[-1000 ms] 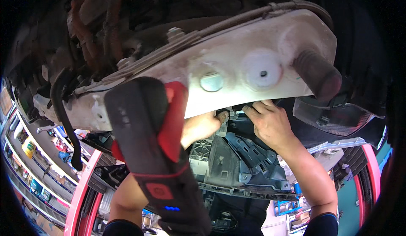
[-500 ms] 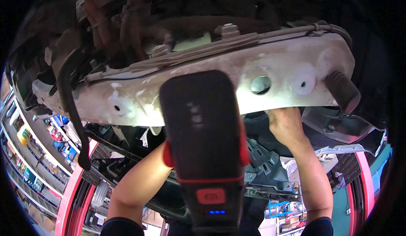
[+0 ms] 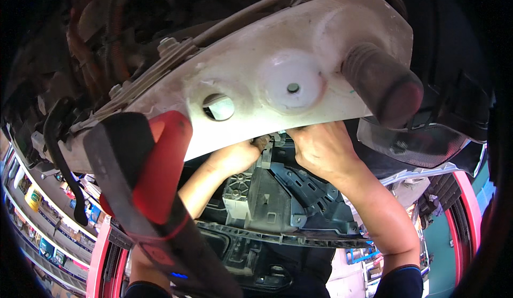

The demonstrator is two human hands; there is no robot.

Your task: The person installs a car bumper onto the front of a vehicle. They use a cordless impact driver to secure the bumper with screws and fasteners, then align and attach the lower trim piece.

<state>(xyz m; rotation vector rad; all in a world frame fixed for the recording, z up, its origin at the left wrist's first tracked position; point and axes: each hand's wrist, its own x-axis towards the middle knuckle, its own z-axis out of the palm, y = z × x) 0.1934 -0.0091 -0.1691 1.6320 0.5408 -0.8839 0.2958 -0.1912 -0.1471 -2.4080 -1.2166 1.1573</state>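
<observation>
Both your hands are up under the lower edge of the pale metal beam [image 3: 251, 81], working in a narrow gap. Your left hand [image 3: 235, 159] comes in from the left, fingers curled by the top of the upright grey bracket [image 3: 266, 158]. Your right hand [image 3: 325, 149] reaches in from the right, knuckles bent, fingertips lost behind the beam edge.

Progress, as far as it can be judged: mid-job. The small pale fitting [image 3: 279, 136] looks to be at its place above the bracket; nothing shows it fully free or finished. Whether it is fastened or loose, can't tell. The black slotted bracket [image 3: 314, 195] below appears mounted, and neither of your hands is on it.

Fitting versus grip: it lies between your two hands, just right of the left fingers and just left of the right hand. Left fingers bent inward, but contact unclear; can't tell if they pinch anything. Right grip hidden, state unknown.

Red-and-black work lamp [image 3: 149, 223] slants across your left forearm, beam lit brightest near the gap.
</observation>
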